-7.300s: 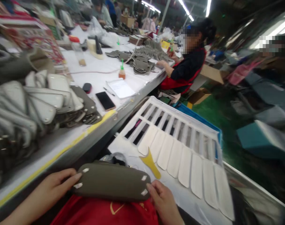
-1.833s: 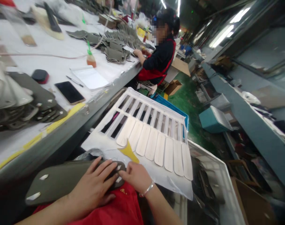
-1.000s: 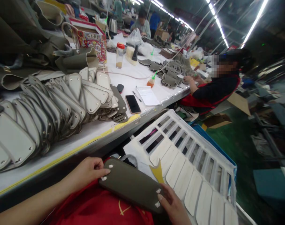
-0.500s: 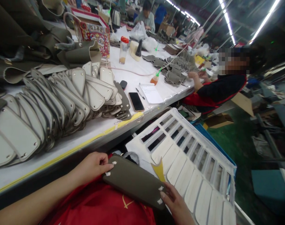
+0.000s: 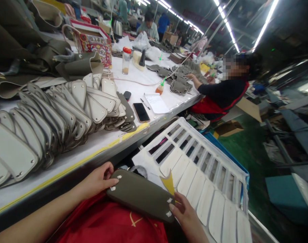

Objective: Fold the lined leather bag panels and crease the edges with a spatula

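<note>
A dark olive panel (image 5: 141, 195) with rounded corners lies across my lap, with two small white tabs near each end. My left hand (image 5: 100, 179) grips its left end, thumb on top beside the tabs. At the right end my right hand (image 5: 184, 212) holds the edge, thumb on the face near the other tabs. A yellow notched piece (image 5: 168, 182) sits just above my right hand. Beyond it, white strips (image 5: 204, 199) lie side by side on a white slatted rack (image 5: 185, 125).
Pale panels with metal studs (image 5: 60, 111) are heaped on the table at the left. A phone (image 5: 141, 112), a notepad (image 5: 157, 104) and a clear jar with a red lid (image 5: 126, 60) are farther back. A co-worker (image 5: 222, 91) sits at the right.
The whole view has shifted slightly, so the table things appear farther left. Both hands keep their hold on the olive panel, which stays nearly in the same place.
</note>
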A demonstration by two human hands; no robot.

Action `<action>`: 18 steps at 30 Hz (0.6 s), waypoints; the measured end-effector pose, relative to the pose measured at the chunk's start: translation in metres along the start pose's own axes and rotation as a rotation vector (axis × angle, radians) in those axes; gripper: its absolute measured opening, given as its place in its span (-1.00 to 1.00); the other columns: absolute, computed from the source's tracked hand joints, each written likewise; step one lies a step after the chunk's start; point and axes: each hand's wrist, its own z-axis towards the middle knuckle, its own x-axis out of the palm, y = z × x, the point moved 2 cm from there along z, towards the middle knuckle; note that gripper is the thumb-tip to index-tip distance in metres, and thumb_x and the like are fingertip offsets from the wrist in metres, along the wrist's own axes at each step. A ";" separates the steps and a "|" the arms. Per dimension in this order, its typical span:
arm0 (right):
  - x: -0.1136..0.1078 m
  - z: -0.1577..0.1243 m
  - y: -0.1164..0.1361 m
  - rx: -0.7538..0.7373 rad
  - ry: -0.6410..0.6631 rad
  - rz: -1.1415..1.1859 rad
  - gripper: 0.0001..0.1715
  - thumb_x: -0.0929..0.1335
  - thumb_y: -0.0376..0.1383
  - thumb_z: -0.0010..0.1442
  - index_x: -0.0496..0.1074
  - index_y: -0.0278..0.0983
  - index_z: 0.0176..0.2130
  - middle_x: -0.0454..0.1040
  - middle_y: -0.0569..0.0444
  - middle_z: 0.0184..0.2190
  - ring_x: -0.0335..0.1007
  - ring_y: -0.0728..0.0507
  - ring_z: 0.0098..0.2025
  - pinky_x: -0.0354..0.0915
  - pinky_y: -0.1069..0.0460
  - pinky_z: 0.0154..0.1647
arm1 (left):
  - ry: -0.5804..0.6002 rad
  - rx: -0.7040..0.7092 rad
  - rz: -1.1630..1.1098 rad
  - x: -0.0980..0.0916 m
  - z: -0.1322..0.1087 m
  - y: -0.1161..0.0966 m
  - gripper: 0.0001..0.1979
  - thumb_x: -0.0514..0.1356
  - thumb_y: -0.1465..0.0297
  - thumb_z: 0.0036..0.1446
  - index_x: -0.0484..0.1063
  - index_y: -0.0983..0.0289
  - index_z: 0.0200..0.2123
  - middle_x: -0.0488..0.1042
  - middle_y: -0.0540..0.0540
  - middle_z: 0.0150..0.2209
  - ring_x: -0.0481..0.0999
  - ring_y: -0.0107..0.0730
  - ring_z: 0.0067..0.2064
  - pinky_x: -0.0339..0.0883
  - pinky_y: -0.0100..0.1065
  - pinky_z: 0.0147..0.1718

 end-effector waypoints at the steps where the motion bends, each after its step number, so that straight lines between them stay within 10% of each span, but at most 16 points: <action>1: 0.000 -0.002 0.005 -0.074 -0.039 -0.123 -0.38 0.34 -0.06 0.02 0.29 -0.32 0.01 0.38 -0.15 0.01 0.37 -0.26 -0.01 0.28 -0.19 0.04 | 0.003 0.006 0.017 0.000 0.000 -0.001 -0.70 0.15 0.15 -0.04 0.15 0.22 -0.39 0.19 -0.14 -0.54 0.22 -0.43 -0.46 0.12 -0.41 -0.47; 4: 0.015 -0.015 0.034 -0.389 -0.127 -0.471 -0.40 0.27 -0.11 0.13 0.23 -0.34 0.10 0.27 -0.16 0.10 0.18 -0.27 0.14 0.11 -0.24 0.17 | 0.021 0.009 0.096 0.000 0.001 -0.005 -0.69 0.14 0.13 -0.05 0.16 0.22 -0.38 0.19 -0.14 -0.55 0.24 -0.41 -0.45 0.14 -0.40 -0.46; 9: 0.078 -0.023 0.072 -0.809 0.132 -0.711 -0.10 0.33 0.05 0.05 0.07 -0.35 0.22 0.14 -0.15 0.20 0.02 -0.30 0.21 0.01 -0.24 0.20 | 0.097 0.049 0.333 -0.005 0.004 -0.014 -0.66 0.09 0.13 -0.02 0.20 0.23 -0.25 0.30 -0.08 -0.50 0.36 -0.33 -0.42 0.19 -0.36 -0.43; 18: 0.098 -0.006 0.071 -0.737 0.131 -0.713 -0.04 0.43 0.04 -0.18 0.18 -0.31 0.11 0.29 -0.11 0.03 0.15 -0.26 0.04 0.04 -0.17 0.09 | 0.287 0.139 0.451 -0.013 0.017 -0.039 -0.41 0.12 0.27 -0.08 0.21 0.29 0.07 0.41 0.13 -0.02 0.41 -0.21 -0.03 0.26 -0.27 -0.02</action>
